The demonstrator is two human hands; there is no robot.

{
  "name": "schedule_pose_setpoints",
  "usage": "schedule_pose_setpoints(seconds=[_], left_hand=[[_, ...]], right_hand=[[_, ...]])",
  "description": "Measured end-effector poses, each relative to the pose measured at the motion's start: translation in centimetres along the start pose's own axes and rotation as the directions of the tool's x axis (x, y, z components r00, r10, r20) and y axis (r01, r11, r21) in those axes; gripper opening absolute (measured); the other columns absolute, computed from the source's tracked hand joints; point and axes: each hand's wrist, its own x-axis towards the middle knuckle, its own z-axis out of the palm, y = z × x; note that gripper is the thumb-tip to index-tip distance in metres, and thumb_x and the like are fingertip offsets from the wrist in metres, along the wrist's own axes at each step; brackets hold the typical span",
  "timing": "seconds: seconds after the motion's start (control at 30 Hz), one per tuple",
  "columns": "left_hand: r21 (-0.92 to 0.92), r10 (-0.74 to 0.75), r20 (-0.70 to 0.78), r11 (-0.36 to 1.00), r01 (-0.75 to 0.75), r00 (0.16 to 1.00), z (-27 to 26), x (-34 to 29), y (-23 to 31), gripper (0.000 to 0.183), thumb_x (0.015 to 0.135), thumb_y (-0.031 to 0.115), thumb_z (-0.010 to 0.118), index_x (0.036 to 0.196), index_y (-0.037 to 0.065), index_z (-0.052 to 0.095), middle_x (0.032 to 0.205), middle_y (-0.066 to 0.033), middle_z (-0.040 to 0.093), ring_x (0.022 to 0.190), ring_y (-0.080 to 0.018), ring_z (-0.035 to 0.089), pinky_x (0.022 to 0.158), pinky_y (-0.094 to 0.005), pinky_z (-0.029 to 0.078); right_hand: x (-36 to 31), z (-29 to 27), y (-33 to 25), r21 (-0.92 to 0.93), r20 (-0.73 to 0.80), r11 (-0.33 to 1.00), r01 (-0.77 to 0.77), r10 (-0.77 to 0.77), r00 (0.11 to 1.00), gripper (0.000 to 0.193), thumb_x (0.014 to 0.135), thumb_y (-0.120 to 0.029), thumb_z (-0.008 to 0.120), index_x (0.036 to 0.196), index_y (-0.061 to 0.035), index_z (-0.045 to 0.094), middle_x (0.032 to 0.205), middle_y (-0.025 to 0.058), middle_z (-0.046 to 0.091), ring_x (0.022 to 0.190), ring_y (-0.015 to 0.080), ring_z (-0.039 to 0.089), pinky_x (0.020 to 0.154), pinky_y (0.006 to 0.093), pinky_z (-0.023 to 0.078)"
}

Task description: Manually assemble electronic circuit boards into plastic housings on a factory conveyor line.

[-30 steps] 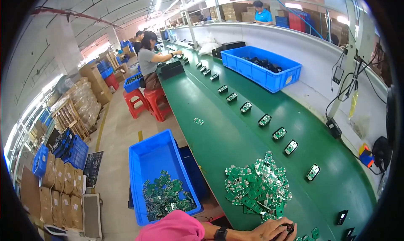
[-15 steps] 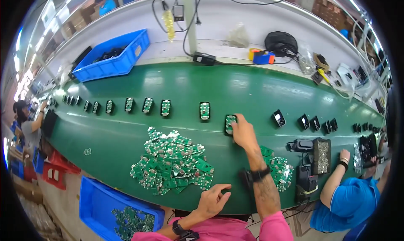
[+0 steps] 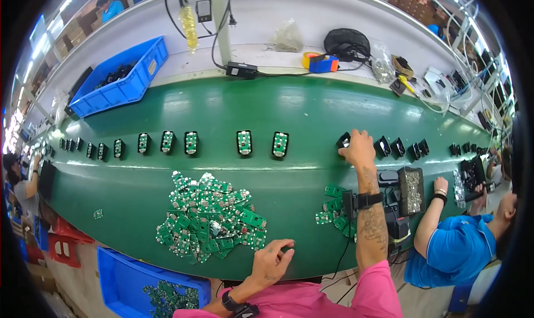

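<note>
My right hand (image 3: 360, 150) reaches over the green bench and closes on a small black plastic housing (image 3: 342, 140), whose near side is partly hidden by the fingers. My left hand (image 3: 272, 263) rests near the front edge with fingers loosely bent, thumb and forefinger apart, nothing between them. Beside it lies a large heap of green circuit boards (image 3: 211, 218). A smaller pile of boards (image 3: 332, 209) sits next to my right forearm. Left of my right hand, a housing with a green board in it (image 3: 280, 144) stands in line with another filled housing (image 3: 244, 143) and several more.
Several housings (image 3: 382, 147) stand to the right. A box of small metal parts (image 3: 411, 191) and black devices (image 3: 397, 226) lie near a co-worker in a blue shirt (image 3: 459, 257). Blue bins stand at the back left (image 3: 119, 84) and below the front edge (image 3: 114, 284).
My right hand has let go of the board-filled housing and moved right to another housing. My left hand keeps nearly the same pose. The whole view has shifted slightly.
</note>
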Motion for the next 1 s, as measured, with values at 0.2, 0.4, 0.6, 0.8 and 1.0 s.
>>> schedule_pose_setpoints(seconds=[0.2,0.4,0.6,0.8,1.0], left_hand=[[-0.033,-0.023,-0.044,0.999,0.021,0.999,0.2,0.0,0.3,0.049,0.086,0.004,0.07,0.131,0.0,0.051,0.107,-0.014,0.069,0.064,-0.0126,0.067,0.055,-0.0234,0.053],[-0.146,0.089,-0.2,0.982,-0.119,0.976,1.0,0.4,2.2,0.068,0.079,0.005,0.079,0.139,0.003,0.047,0.141,-0.0212,0.044,0.091,-0.0233,0.069,0.07,-0.0293,0.06],[-0.087,-0.018,0.0,0.996,0.018,1.0,-0.9,-0.2,0.1,0.033,0.077,-0.005,0.074,0.11,0.0,0.069,0.14,-0.0183,0.047,0.082,-0.0163,0.069,0.069,-0.0253,0.058],[-0.371,-0.118,0.066,0.919,0.134,0.991,-1.1,-0.1,-0.2,0.029,0.081,-0.009,0.065,0.11,-0.005,0.068,0.144,-0.0148,0.039,0.096,-0.0175,0.065,0.067,-0.0239,0.056],[-0.529,-0.111,0.044,0.84,0.117,0.993,-0.7,0.0,-0.6,0.02,0.083,-0.009,0.065,0.102,-0.008,0.07,0.144,-0.0132,0.038,0.095,-0.0173,0.066,0.071,-0.0242,0.056]], right_hand=[[-4.0,-4.0,-1.3,0.339,0.321,0.939,0.054,-0.17,0.932,0.035,0.073,-0.024,0.076,0.096,0.0009,0.066,0.085,0.0214,0.069,0.081,0.0387,0.068,0.073,0.0474,0.054],[-18.1,-6.7,-5.7,0.668,0.384,0.709,0.226,-0.589,0.711,0.049,0.071,-0.027,0.084,0.105,0.0021,0.065,0.089,0.0179,0.065,0.078,0.0309,0.065,0.07,0.0374,0.053],[-16.9,-6.8,-3.9,0.635,0.435,0.772,-0.014,-0.343,0.832,0.043,0.08,-0.02,0.077,0.114,0.0012,0.063,0.095,0.0187,0.064,0.083,0.0336,0.064,0.073,0.0397,0.052],[-11.3,-1.3,1.1,0.421,0.157,0.891,0.168,-0.254,0.954,0.031,0.077,-0.012,0.076,0.104,-0.0001,0.065,0.091,0.0169,0.06,0.08,0.0301,0.061,0.072,0.0403,0.049],[-10.8,-2.7,0.8,0.433,0.303,0.899,0.07,-0.218,0.928,0.023,0.082,-0.012,0.072,0.097,0.0021,0.062,0.094,0.0188,0.064,0.082,0.0386,0.063,0.074,0.0434,0.051]])
